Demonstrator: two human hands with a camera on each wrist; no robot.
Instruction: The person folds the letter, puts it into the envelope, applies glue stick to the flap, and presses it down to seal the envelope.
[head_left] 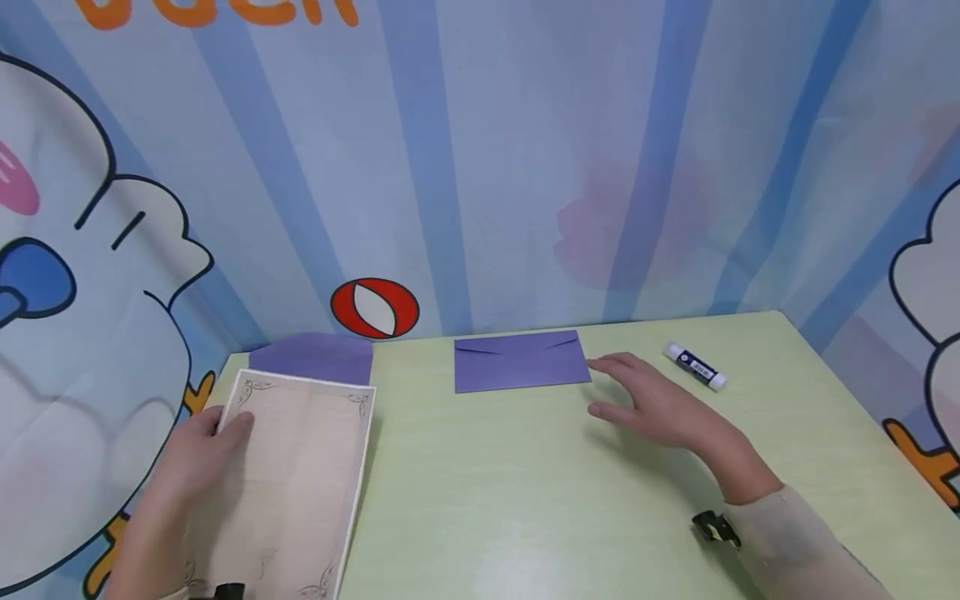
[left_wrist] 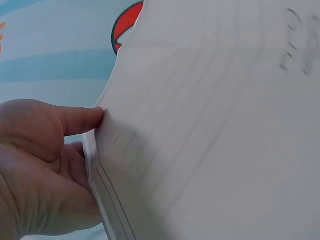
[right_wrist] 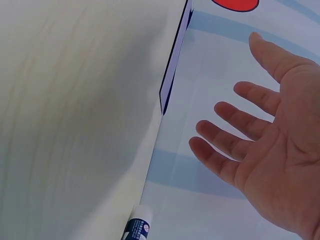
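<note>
My left hand point(head_left: 197, 457) pinches the left edge of a stack of cream letter paper point(head_left: 292, 483) with scroll ornaments in its corners. In the left wrist view the thumb lies on the face of the paper point(left_wrist: 200, 150), which shows faint ruled lines, with the other fingers behind it. A purple envelope point(head_left: 521, 362) lies at the table's back middle, its flap side up. Just right of it hovers my right hand point(head_left: 660, 404), fingers spread and holding nothing. Another purple envelope point(head_left: 311, 357) lies behind the paper, partly covered by it.
A glue stick point(head_left: 696, 367) with a dark label lies at the back right of the pale green table point(head_left: 495, 483). Behind the table hangs a blue striped cartoon backdrop point(head_left: 510, 167). On the right sleeve sits a small black wrist device point(head_left: 715, 528).
</note>
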